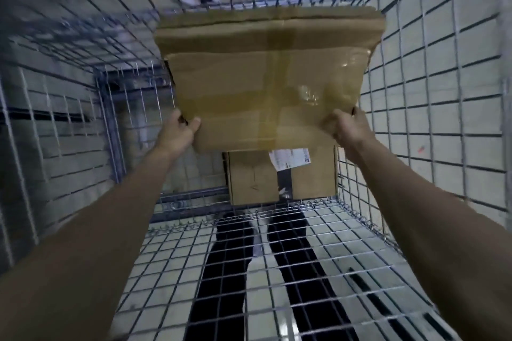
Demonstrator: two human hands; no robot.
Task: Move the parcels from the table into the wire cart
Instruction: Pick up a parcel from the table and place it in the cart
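Cardboard is over the cage now: a big, flat brown taped cardboard parcel (266, 83) held out inside the grey wire-mesh cart (432, 91), the left hand (181, 126) pinching its near left corner and the right hand (345, 124) curled around the near right corner. Both grips sit at the very near edge, so the far end is unsupported, and I'd say that's the risk: it could tip away and drop. Below it a smaller brown cardboard box with a white label (279, 174) sits on the cart floor against the right wall. Land on that unevenly and the big parcel may slide or wedge against the mesh. Knuckles look near the right-hand wires too, so a scrape is possible.
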